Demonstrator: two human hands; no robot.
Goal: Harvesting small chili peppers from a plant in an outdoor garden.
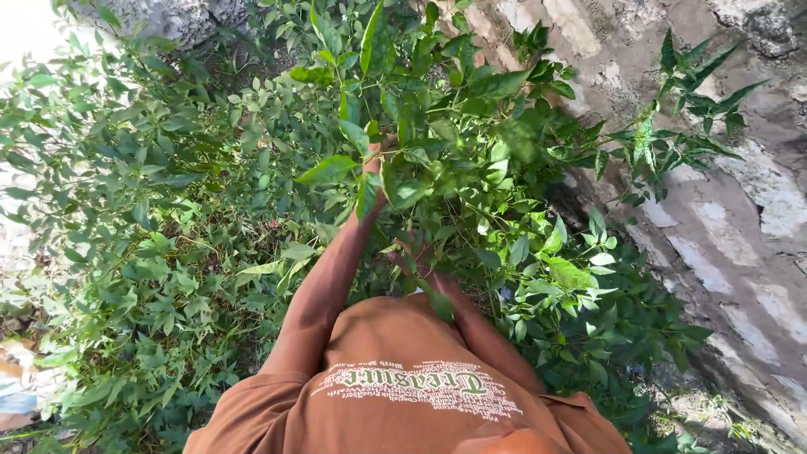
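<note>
Both arms are buried in this leafy bush (437, 160). My left hand (376, 155) is reaching up into the top foliage, and honestly I can't tell if it's gripping anything because leaves cover the fingers. My right hand (418, 256) sits lower, closer to my orange shirt (395, 395), and it's just as hidden. The risk here is snapping a thin stem by tugging blind, or scraping against the rough stone wall (723, 235) off to the right.

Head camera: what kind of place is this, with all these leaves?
Probably an outdoor garden or field edge. Leafy green plants crowd around both hands, bare cracked earth lies beside them, and sunlight falls on everything.
</note>
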